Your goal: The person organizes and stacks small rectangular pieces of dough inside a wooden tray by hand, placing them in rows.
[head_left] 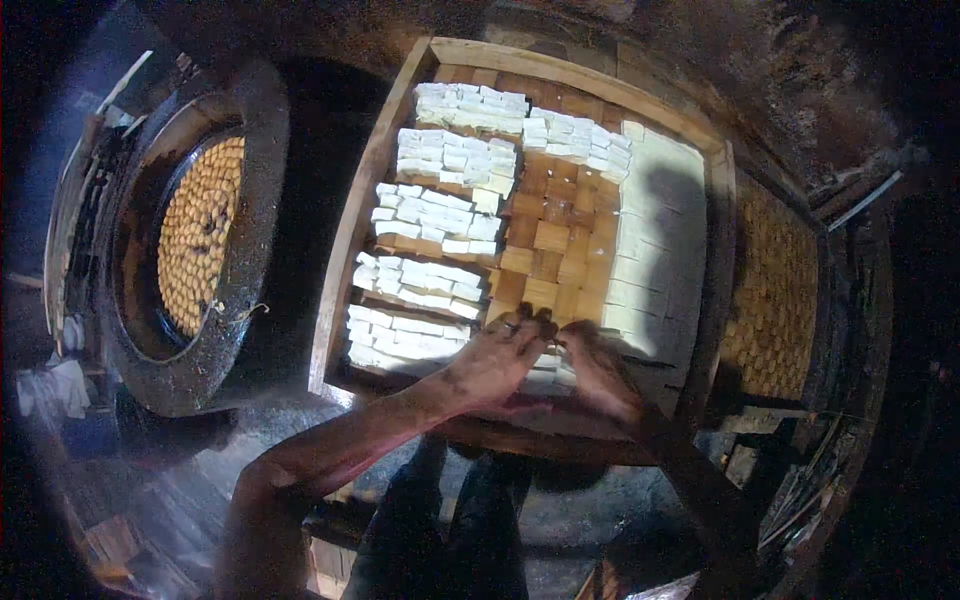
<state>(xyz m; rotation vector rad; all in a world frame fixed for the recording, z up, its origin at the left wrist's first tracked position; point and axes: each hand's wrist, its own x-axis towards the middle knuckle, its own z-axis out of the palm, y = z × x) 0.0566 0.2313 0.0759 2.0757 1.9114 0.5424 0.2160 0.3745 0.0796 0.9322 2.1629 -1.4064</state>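
Observation:
My left hand (507, 353) and my right hand (597, 376) are close together near the front edge of a wooden tray with a woven bottom (563, 235). Both have bent fingers, closed around white tofu pieces (553, 372) that show partly between them; the fingertips are partly hidden. Rows of cut white tofu sticks (430, 215) lie stacked along the tray's left side, with another stack (577, 140) at the far middle. A flat slab of tofu (655, 260) scored into pieces covers the right side, partly in shadow.
At the left stands a round dark wok or vat (262, 190) with many golden-brown pieces (200, 235) inside. Right of the tray, a lower rack (775, 300) bears more golden-brown pieces. The tray's wooden rim (345, 260) surrounds the work. Firewood-like sticks (805, 490) lie at lower right.

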